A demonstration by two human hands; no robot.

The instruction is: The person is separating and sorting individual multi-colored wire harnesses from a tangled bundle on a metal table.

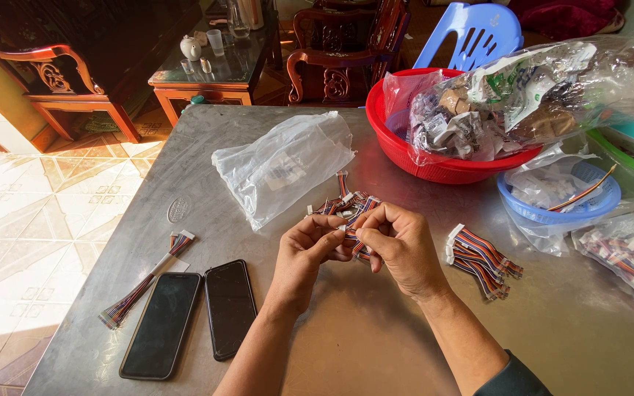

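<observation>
My left hand (307, 253) and my right hand (402, 244) meet at the middle of a grey metal table (376, 337). Both pinch the same small bundle of multicoloured wires with white connectors (348, 209), which lies partly under my fingers. A second bundle of the same striped wires (481, 258) rests just right of my right hand. A longer wire harness with a white plug (146, 281) lies to the left of the phones.
Two dark phones (163, 324) (230, 308) lie face up at the near left. A clear plastic bag (285, 166) sits behind my hands. A red basin (434, 166) of packets, a blue basket (552, 213) and bagged wires (629, 258) crowd the right.
</observation>
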